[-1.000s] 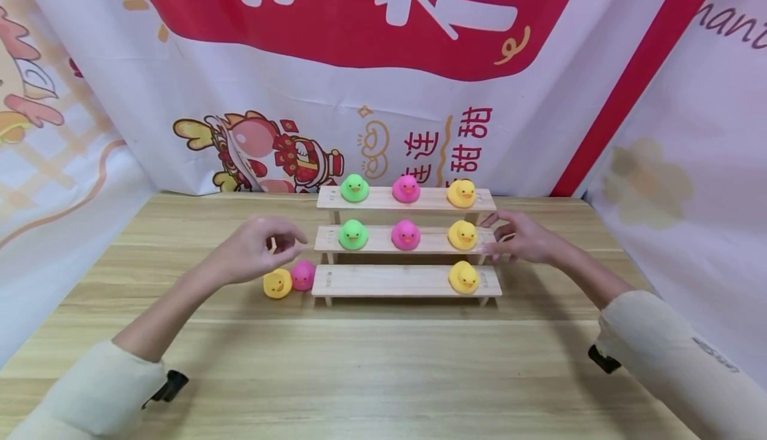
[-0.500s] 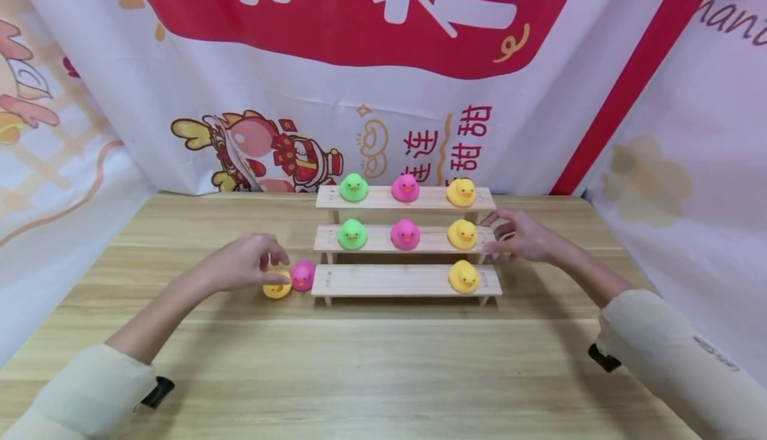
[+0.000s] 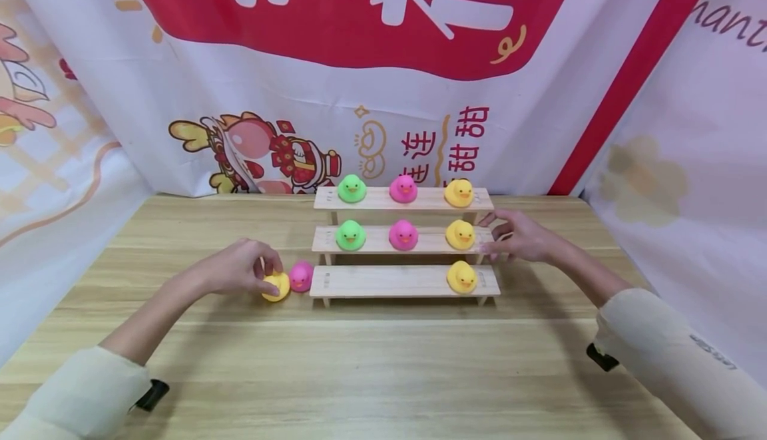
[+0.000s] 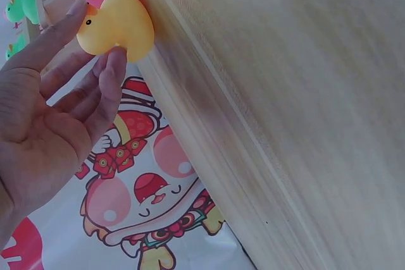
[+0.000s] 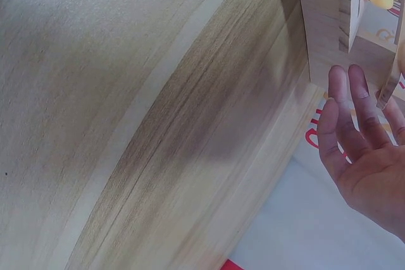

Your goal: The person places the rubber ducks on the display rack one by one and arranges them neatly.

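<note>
My left hand (image 3: 242, 268) pinches a yellow rubber duck (image 4: 120, 26) between thumb and fingers; the duck is low at the table, left of the rack. Beside it a pink rubber duck (image 3: 301, 276) stands close to the rack's lowest step. At the right end of the three-step wooden rack (image 3: 377, 281), my right hand (image 3: 521, 237) holds the end of the middle step, thumb in front and index finger behind. Its other fingers hang below that step in the right wrist view. A single yellow duck (image 3: 462, 277) sits at the right of the lowest step.
On the top step stand a green duck (image 3: 351, 188), a pink duck (image 3: 403, 188) and a yellow duck (image 3: 459, 192). The middle step carries the same three colours. A printed cloth (image 3: 269, 80) hangs behind the wooden table (image 3: 371, 373).
My left hand has come down and to the left from beside the rack, and now grips the yellow duck. The right hand stays at the rack's end.
</note>
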The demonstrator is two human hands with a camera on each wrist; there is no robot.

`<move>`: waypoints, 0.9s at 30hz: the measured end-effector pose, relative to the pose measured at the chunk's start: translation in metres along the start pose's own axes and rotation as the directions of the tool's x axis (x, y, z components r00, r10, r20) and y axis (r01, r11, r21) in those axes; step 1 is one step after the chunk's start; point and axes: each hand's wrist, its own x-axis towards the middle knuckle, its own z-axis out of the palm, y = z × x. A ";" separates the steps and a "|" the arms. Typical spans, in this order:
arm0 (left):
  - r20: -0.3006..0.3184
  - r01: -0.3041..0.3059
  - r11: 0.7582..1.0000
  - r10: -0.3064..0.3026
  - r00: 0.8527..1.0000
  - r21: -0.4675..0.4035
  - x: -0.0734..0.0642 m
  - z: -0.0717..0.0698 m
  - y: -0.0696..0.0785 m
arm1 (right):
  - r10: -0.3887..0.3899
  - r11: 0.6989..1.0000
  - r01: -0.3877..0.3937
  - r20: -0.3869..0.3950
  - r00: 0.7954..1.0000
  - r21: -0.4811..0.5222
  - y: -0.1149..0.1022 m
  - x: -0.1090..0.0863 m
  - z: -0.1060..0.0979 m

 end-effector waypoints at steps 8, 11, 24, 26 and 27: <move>0.019 -0.006 1.000 0.006 1.000 0.006 0.000 -0.001 0.004 | 0.010 1.000 -0.010 -0.004 1.000 -0.007 0.001 0.000 0.000; 0.016 -0.014 1.000 0.014 1.000 0.017 -0.002 -0.003 0.005 | 0.017 1.000 -0.017 -0.006 1.000 -0.008 0.001 0.001 0.000; -0.028 -0.050 0.999 0.051 0.998 0.020 -0.007 -0.012 0.013 | 0.026 1.000 -0.027 -0.005 1.000 -0.014 -0.002 0.000 0.000; -0.029 -0.057 0.998 0.057 0.998 0.016 -0.008 -0.013 0.016 | 0.021 1.000 -0.021 -0.008 1.000 -0.014 -0.002 0.000 0.000; -0.031 -0.056 0.998 0.056 0.998 0.011 -0.008 -0.014 0.018 | 0.018 1.000 -0.018 -0.010 1.000 -0.015 -0.002 0.000 0.001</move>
